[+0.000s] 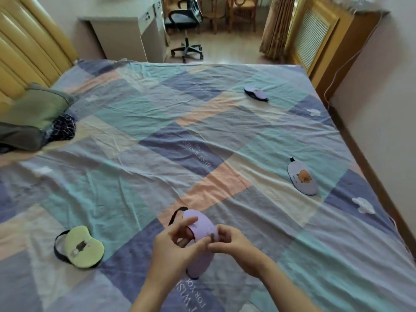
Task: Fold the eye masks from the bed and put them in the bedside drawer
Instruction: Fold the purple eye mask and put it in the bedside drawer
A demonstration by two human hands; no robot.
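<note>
A lilac eye mask point(201, 224) with a black strap is held just above the patchwork bed sheet point(139, 136), bent between both hands. My left hand point(177, 246) grips its near side, thumb and fingers curled around it. My right hand point(229, 242) pinches its right edge. A yellow-green eye mask point(83, 247) with a black strap lies flat to the left. To the right lies a grey-blue eye mask point(302, 177) printed with a brown animal. Farther back on the right rests a purple eye mask point(256, 93).
A green pillow point(33, 111) and dark patterned cloth sit by the yellow headboard point(27, 41) at left. Beyond the bed stand a white desk point(126, 30), a black office chair point(184, 23), wooden chairs and a radiator cover point(315, 39). A wall runs along the bed's right side.
</note>
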